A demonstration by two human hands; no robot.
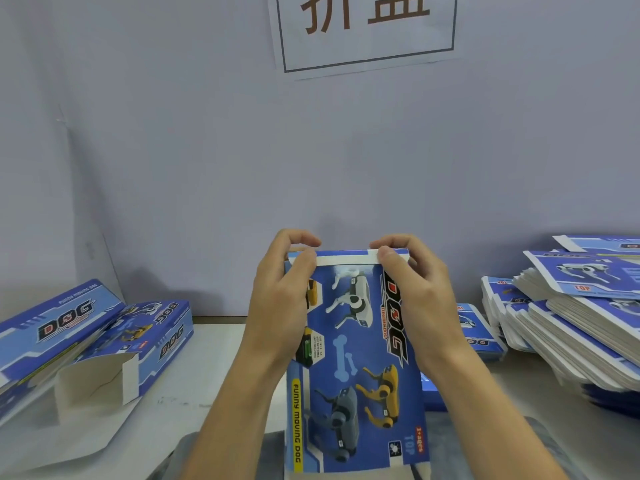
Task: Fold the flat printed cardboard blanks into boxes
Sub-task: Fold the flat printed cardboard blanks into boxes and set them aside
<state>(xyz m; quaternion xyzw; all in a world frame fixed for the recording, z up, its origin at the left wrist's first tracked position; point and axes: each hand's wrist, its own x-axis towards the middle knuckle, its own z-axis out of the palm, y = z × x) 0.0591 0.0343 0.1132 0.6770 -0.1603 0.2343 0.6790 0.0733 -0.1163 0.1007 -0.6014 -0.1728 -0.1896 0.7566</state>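
I hold a blue printed cardboard box [349, 358] with robot dogs and "DOG" lettering upright in front of me, its long side toward me. My left hand [280, 303] grips its top left corner, thumb on the front and fingers curled over the top edge. My right hand [415, 299] grips the top right corner the same way, thumb pressing the white flap strip [346, 259] along the top. The box's lower end reaches the bottom of the view.
Two folded boxes [104, 337] lie at the left on the white table [194, 368], one with an open white flap. A thick, slumped stack of flat blanks [575, 327] fills the right side. A grey wall with a paper sign [363, 29] stands behind.
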